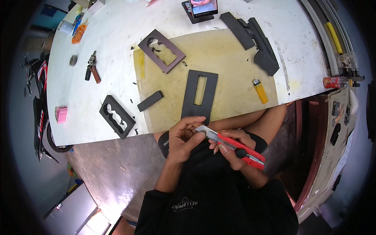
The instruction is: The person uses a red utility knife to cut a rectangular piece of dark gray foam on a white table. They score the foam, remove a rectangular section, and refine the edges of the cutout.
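My right hand (237,150) is closed around a red utility knife (243,150) with a black knob, its blade (207,132) pointing up and left. My left hand (184,137) is at the blade tip, thumb and fingers bent in around it; whether they pinch the blade or some small piece is hidden. Just beyond my hands, a dark foam frame (188,92) with a long slot lies on a yellowish cutting mat (235,51). Left of it rests a small dark foam bar (150,101). Two foam pieces with wavy cutouts, one black (109,114) and one brownish (147,43), lie farther left.
A yellow lighter (260,91) and long black foam pieces (262,47) lie to the right. A phone (204,7) leans on a stand at the far side. A brown-handled tool (94,72) and pink tape roll (61,114) sit left on the white table (78,129).
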Available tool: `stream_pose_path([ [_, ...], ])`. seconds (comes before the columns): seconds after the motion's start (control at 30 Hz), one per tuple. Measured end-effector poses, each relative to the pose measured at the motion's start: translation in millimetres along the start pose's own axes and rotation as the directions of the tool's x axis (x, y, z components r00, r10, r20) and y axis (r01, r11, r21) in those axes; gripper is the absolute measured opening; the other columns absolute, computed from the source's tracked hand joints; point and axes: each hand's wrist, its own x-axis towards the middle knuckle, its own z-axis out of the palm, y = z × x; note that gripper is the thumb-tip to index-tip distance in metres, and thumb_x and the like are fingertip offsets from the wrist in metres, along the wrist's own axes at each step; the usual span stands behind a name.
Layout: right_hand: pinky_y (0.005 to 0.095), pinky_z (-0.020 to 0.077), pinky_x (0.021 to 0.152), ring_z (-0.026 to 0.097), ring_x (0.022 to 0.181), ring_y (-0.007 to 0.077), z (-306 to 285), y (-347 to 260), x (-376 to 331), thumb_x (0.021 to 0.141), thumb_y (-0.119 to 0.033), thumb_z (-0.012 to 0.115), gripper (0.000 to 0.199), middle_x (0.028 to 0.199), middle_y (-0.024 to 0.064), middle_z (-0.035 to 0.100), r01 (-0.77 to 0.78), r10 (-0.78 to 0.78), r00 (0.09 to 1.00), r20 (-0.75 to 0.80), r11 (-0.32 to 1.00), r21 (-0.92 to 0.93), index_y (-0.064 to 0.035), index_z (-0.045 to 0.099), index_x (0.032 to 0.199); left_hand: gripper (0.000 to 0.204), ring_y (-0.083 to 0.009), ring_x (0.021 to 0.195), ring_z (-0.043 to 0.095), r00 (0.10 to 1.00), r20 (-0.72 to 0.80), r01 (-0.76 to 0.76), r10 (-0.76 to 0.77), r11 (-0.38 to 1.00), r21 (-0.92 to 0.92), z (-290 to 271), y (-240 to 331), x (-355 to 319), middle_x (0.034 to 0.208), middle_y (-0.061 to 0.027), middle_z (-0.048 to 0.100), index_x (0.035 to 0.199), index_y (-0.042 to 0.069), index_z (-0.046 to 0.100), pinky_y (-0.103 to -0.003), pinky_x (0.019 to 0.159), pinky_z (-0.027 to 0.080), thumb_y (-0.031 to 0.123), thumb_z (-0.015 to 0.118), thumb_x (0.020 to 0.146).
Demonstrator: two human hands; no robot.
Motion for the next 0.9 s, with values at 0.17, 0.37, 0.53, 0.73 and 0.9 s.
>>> stream_pose_path([
  [0.17, 0.033, 0.0615, 0.074, 0.075, 0.092, 0.0249, -6, -4, -5, 0.098, -0.003, 0.066, 0.032, 0.106, 0.0276, 0.073, -0.154, 0.147, 0.987, 0.059, 0.978, 0.137, 0.0088, 0.056, 0.126, 0.029, -0.015, 0.09, 0.064, 0.989, 0.11, -0.114, 0.099, 0.984, 0.135, -18, -2, 1, 0.108, -0.0163, 0.072, 0.12, -0.007, 0.071, -0.027, 0.08, 0.049, 0.003, 0.074, 0.092],
  [0.37, 0.0376, 0.0617, 0.073, 0.074, 0.092, 0.0293, -10, 4, -7, 0.101, -0.006, 0.063, 0.029, 0.109, 0.0317, 0.07, -0.202, 0.189, 0.979, 0.07, 0.922, 0.331, 0.0076, 0.052, 0.125, 0.029, -0.0169, 0.09, 0.064, 0.977, 0.18, -0.135, 0.11, 0.983, 0.128, -25, -1, 5, 0.105, -0.0182, 0.073, 0.115, -0.007, 0.073, -0.027, 0.079, 0.048, 0.004, 0.078, 0.089],
  [0.53, 0.0403, 0.0604, 0.069, 0.072, 0.089, 0.037, -9, 10, -3, 0.101, -0.007, 0.057, 0.035, 0.11, 0.0362, 0.067, -0.16, 0.169, 0.985, 0.03, 0.839, 0.519, 0.0073, 0.048, 0.132, 0.035, -0.0247, 0.095, 0.066, 0.936, 0.043, -0.322, 0.349, 0.802, 0.502, -32, 0, 12, 0.106, -0.0186, 0.072, 0.117, -0.005, 0.072, -0.033, 0.083, 0.051, 0.005, 0.081, 0.084],
  [0.73, 0.0362, 0.0587, 0.087, 0.071, 0.099, 0.0246, -9, 10, 13, 0.1, -0.002, 0.061, 0.044, 0.115, 0.0249, 0.071, -0.068, 0.025, 0.976, -0.218, 0.98, -0.188, 0.0091, 0.047, 0.141, 0.047, -0.0285, 0.095, 0.066, 0.887, 0.007, -0.112, 0.462, 0.2, 0.973, -13, -7, 15, 0.105, -0.0157, 0.07, 0.122, -0.001, 0.069, -0.035, 0.086, 0.051, 0.006, 0.085, 0.079],
  [0.9, 0.0319, 0.0583, 0.085, 0.073, 0.098, 0.0221, 0, 23, 40, 0.097, -0.003, 0.069, 0.041, 0.111, 0.0227, 0.074, -0.023, -0.129, 0.953, -0.275, 0.872, -0.489, 0.0121, 0.056, 0.133, 0.054, -0.0299, 0.094, 0.066, 0.923, 0.109, -0.211, 0.369, 0.249, 0.945, -9, -16, 12, 0.104, -0.0146, 0.071, 0.122, -0.002, 0.069, -0.037, 0.088, 0.05, 0.011, 0.089, 0.074],
])
